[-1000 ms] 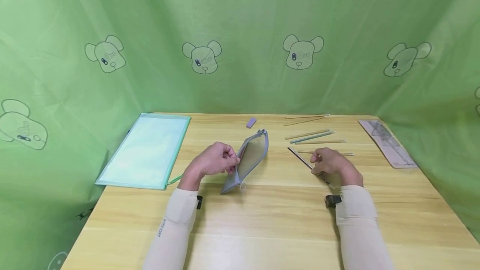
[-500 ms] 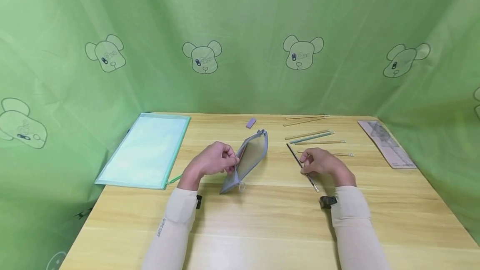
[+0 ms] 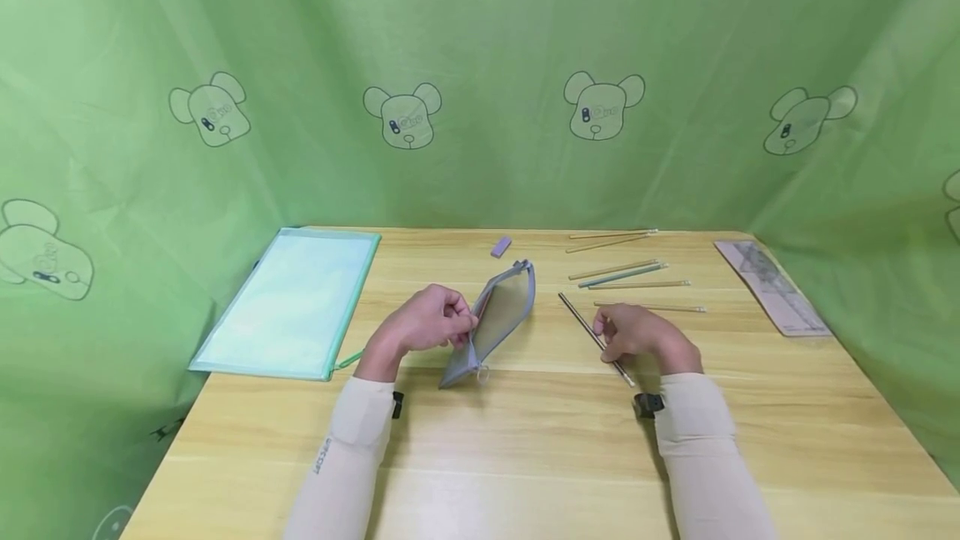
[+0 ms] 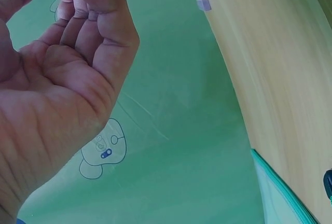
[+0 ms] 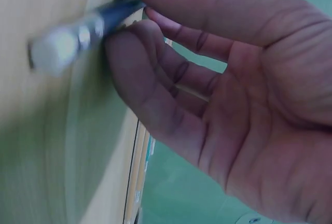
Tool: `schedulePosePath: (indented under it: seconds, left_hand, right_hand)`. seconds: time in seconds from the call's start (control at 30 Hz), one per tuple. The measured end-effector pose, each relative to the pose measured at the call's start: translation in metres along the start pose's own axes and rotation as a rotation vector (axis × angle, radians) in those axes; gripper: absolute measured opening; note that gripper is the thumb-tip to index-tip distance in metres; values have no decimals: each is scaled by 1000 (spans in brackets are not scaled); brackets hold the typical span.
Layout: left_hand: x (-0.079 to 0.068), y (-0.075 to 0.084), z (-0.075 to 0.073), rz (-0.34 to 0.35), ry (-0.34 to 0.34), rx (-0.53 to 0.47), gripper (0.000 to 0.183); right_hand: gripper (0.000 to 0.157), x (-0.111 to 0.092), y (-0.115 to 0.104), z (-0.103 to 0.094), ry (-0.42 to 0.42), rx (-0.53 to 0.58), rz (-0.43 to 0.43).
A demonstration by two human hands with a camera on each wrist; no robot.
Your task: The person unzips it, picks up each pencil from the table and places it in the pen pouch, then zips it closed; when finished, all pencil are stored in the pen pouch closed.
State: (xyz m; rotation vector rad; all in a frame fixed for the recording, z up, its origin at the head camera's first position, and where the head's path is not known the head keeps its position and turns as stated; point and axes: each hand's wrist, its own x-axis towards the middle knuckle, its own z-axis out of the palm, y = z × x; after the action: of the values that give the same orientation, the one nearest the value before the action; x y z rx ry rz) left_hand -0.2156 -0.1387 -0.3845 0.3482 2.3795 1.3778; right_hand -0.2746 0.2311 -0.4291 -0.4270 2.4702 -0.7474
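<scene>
In the head view, my left hand [image 3: 429,322] pinches the near rim of a grey-blue zip pouch [image 3: 504,319], whose mouth gapes toward the right. The left wrist view shows the palm and curled fingers; the pouch is only a strip at its top edge. A dark pencil [image 3: 577,315] is pinched between the thumb and fingers of my right hand [image 3: 636,335], slanting to the right of the pouch. Its pale eraser end [image 5: 57,47] points at the right wrist camera. Whether the pencil touches the table cannot be told.
Several pencils [image 3: 637,285] lie beyond my right hand. A purple eraser [image 3: 501,247] sits behind the pouch. A mint zip folder [image 3: 292,307] lies at the left, a pinkish ruler sheet [image 3: 776,290] at the right. Green curtains [image 3: 480,173] surround the wooden table [image 3: 510,457].
My right hand has moved left with the pencil, bringing it nearer the pouch. The left hand and the pouch have stayed in place.
</scene>
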Motion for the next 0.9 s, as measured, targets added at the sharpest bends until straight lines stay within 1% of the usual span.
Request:
schedulePosePath:
  seconds: [0.17, 0.47, 0.53, 0.67, 0.8, 0.9]
  left_hand:
    - [1, -3, -1, 9, 2, 2, 18]
    - [-1, -2, -3, 4, 5, -5, 18]
    - [-1, -2, -4, 3, 6, -5, 18]
    - [-2, -2, -4, 2, 14, -4, 17]
    - [-3, -3, -5, 3, 20, -13, 17]
    - [-2, -3, -6, 10, 24, -19, 17]
  right_hand:
    - [38, 5, -14, 8, 2, -54, -33]
    - [37, 14, -32, 20, 2, -141, -94]
    - [37, 14, -35, 22, 6, -148, -90]
    - [35, 16, -37, 24, 22, -128, -51]
    - [33, 16, -35, 23, 56, -76, 4]
    - [30, 13, -31, 18, 100, -28, 14]
